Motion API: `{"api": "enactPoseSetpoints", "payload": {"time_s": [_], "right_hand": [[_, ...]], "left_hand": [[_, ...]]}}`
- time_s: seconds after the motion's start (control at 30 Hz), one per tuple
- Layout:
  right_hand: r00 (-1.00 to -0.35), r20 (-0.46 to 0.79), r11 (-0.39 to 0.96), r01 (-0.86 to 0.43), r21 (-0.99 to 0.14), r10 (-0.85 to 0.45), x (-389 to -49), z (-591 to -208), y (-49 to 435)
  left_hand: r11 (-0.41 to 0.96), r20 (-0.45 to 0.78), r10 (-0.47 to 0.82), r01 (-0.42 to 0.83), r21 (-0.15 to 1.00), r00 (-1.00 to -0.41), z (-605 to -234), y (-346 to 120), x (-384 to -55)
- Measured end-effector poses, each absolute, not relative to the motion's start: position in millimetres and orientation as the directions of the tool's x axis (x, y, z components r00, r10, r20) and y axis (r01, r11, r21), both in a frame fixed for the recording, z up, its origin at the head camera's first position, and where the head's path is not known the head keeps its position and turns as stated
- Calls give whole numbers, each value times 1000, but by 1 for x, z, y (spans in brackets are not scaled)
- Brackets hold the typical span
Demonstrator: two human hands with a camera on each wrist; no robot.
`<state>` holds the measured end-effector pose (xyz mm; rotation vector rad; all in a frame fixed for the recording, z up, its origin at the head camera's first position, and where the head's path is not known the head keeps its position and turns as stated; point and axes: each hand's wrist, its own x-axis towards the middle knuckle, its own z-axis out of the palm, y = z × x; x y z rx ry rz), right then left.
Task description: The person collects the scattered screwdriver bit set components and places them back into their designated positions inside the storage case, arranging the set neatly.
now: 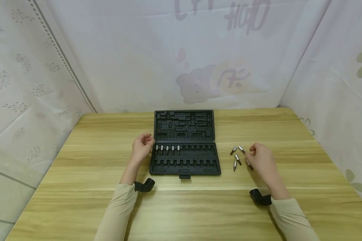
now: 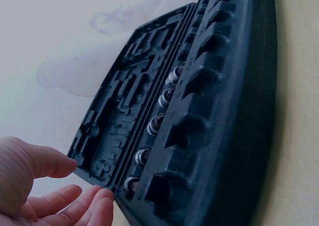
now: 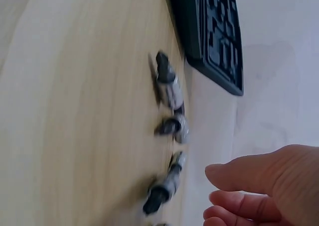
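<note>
A black plastic socket case (image 1: 185, 158) lies unfolded on the table, its lid tilted back. Several silver bit sockets (image 1: 167, 150) stand in a row in the left of its upper slots; the lower row (image 1: 185, 163) holds none. My left hand (image 1: 142, 147) is at the case's left side, thumb and fingers apart, fingertips (image 2: 104, 193) right at the corner by the hinge. To the right of the case, several loose bit sockets (image 1: 237, 159) with dark tips lie scattered. Over the rightmost ones hovers my right hand (image 1: 261, 161), its thumb (image 3: 239, 173) apart from the bent fingers, nothing between them.
The wooden table (image 1: 196, 211) runs back to a printed cloth backdrop (image 1: 157, 67), with more cloth at both sides. A black band mount (image 1: 145, 185) is worn on the left wrist, another mount (image 1: 260, 198) on the right. The case's latch (image 1: 185, 176) points toward the front.
</note>
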<state>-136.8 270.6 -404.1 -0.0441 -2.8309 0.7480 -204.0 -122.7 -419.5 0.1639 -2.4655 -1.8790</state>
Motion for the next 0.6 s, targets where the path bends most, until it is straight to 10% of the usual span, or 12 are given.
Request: {"api": "enactPoseSetpoints", "payload": {"time_s": [0.6], "right_hand": [[-993, 24, 900, 98, -424, 119, -123, -411, 299]], "left_hand": [[326, -88, -146, -132, 936, -985, -421, -122, -205]]}}
